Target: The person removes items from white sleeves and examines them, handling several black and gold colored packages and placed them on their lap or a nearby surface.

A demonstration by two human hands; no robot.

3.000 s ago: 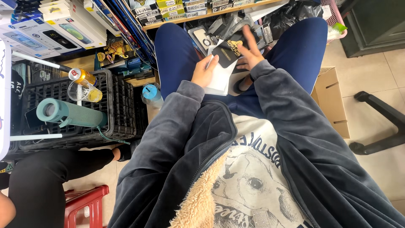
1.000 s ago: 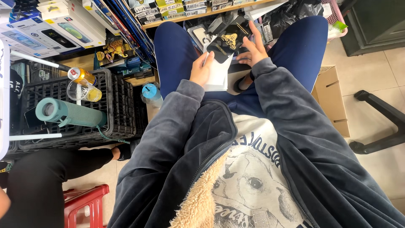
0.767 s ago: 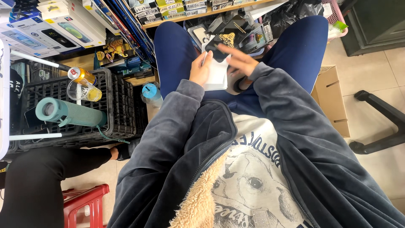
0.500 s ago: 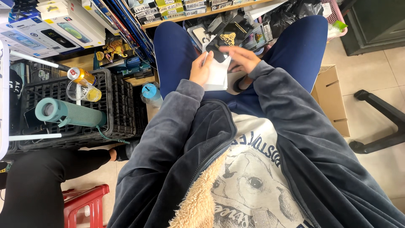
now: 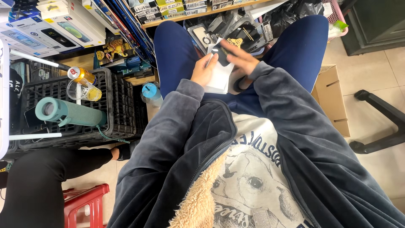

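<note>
White and flat, a slim packet [image 5: 220,76] stood on edge in the person's lap, between the two blue-trousered thighs, and the left hand [image 5: 203,71] was clamped on its left side, thumb along the near edge and fingers wrapped behind. Its long axis ran away from the body, tilted a little toward the shelf [image 5: 198,12] ahead. At the packet's far, upper end sat a small black case [image 5: 222,55], touching the white face.

From the other side the right hand [image 5: 238,60] lay across that upper end, fingers stretched flat and slightly blurred, resting on or just over the black case; whether those fingers were pinching anything could not be told. So the black case lay up and forward of the left hand's hold and directly under the right hand, which was plainly the nearer of the two to it. Both hands were close together, almost touching across the packet.

Beside the left knee a black crate [image 5: 122,105] carried a teal cylinder [image 5: 69,112] and a yellow can [image 5: 82,75], well apart from the hands. A cardboard box [image 5: 331,97] stood beyond the right thigh.
</note>
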